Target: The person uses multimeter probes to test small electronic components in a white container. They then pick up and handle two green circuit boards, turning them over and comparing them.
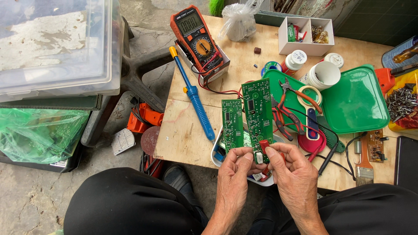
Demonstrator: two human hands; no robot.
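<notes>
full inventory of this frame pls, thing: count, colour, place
circuit boards: 2, green, upright in the hands
multimeter: 1, orange and black, table's far left
solder sucker: 1, blue, left of the boards
pliers: 1, red handles, on green lid
green lid: 1, table right
tape roll: 1, cream, on the lid
white jar: 1, behind the lid
divided box: 1, white, far edge
plastic bag: 1, clear, far edge
brush: 1, wooden, near right
screws: pile, grey, yellow tray at right
clear bin: 1, left of table
left hand: holds smaller board
right hand: holds larger board
</notes>
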